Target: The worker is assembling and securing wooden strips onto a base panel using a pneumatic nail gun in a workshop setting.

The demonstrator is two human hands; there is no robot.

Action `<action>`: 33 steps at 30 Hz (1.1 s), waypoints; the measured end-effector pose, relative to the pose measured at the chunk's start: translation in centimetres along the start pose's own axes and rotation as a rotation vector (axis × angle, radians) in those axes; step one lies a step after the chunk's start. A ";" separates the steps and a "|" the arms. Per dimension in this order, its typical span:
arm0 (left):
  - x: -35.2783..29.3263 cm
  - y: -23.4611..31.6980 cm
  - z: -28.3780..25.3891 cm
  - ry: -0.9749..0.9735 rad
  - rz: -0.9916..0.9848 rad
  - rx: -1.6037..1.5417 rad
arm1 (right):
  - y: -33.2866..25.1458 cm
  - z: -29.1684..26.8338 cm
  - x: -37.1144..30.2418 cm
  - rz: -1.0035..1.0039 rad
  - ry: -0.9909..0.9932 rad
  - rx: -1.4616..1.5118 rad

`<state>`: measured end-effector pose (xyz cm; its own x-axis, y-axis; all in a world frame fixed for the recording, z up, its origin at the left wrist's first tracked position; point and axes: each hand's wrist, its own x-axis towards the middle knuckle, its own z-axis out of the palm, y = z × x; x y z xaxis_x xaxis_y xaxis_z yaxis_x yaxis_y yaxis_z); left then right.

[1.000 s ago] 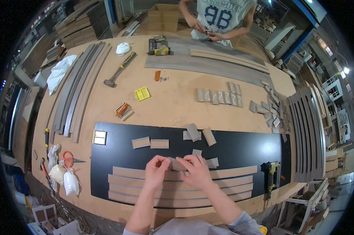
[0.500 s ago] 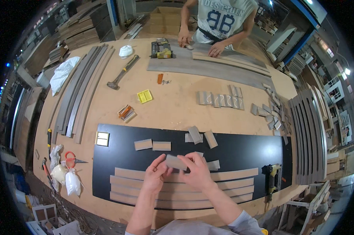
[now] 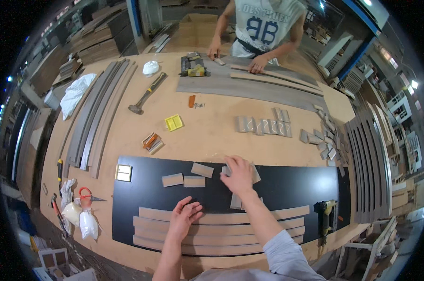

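My right hand [image 3: 240, 176] reaches over a small group of short wood pieces on a black panel [image 3: 291, 187]. Its thumb and fingers close around a short grey piece [image 3: 225, 170], mostly covered by the hand. Another short piece [image 3: 236, 201] lies below the wrist. My left hand [image 3: 185, 217] hovers empty, fingers loosely apart, above long tan strips [image 3: 167, 227] lying in rows along the panel's near side. Three short pieces lie tan side up beyond it: one [image 3: 172, 180] at left, one [image 3: 194, 181] beside it, one [image 3: 202, 169] tilted behind.
A nail gun [image 3: 325, 220] lies at the panel's right end. Scissors [image 3: 86, 194] and white bags [image 3: 87, 224] are at left. A hammer [image 3: 147, 94], yellow tray [image 3: 173, 122] and several small blocks [image 3: 263, 125] lie farther back. A co-worker [image 3: 263, 33] handles strips across the table.
The short piece held between both hands now lies tilted behind the two at left. My right hand has moved away to the grouped pieces; my left hand has emptied and lowered slightly.
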<state>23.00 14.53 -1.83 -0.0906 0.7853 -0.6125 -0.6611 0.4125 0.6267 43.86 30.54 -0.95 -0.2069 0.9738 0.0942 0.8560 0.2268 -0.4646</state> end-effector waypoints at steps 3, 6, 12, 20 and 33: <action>-0.3 0.2 0.3 -0.022 0.018 -0.038 | 2.4 -0.8 -1.1 0.025 -0.027 -0.006; -0.2 0.3 0.0 -0.017 0.018 -0.014 | 5.1 -1.6 -1.1 -0.008 0.015 0.064; 0.1 -0.3 -0.5 -0.088 0.008 -0.047 | 6.9 -3.0 -1.4 0.355 -0.073 0.684; 0.0 0.0 -0.9 -0.122 0.018 -0.113 | 2.2 -3.1 -2.2 0.654 -0.121 1.178; 0.1 -0.7 -1.4 -0.156 0.051 -0.136 | 4.4 -2.4 -4.7 0.077 0.063 -0.095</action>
<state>22.41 13.66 -2.97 -0.0169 0.8698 -0.4931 -0.7543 0.3126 0.5773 49.70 27.02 -1.29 -0.1110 0.9868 0.1181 0.9098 0.1487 -0.3876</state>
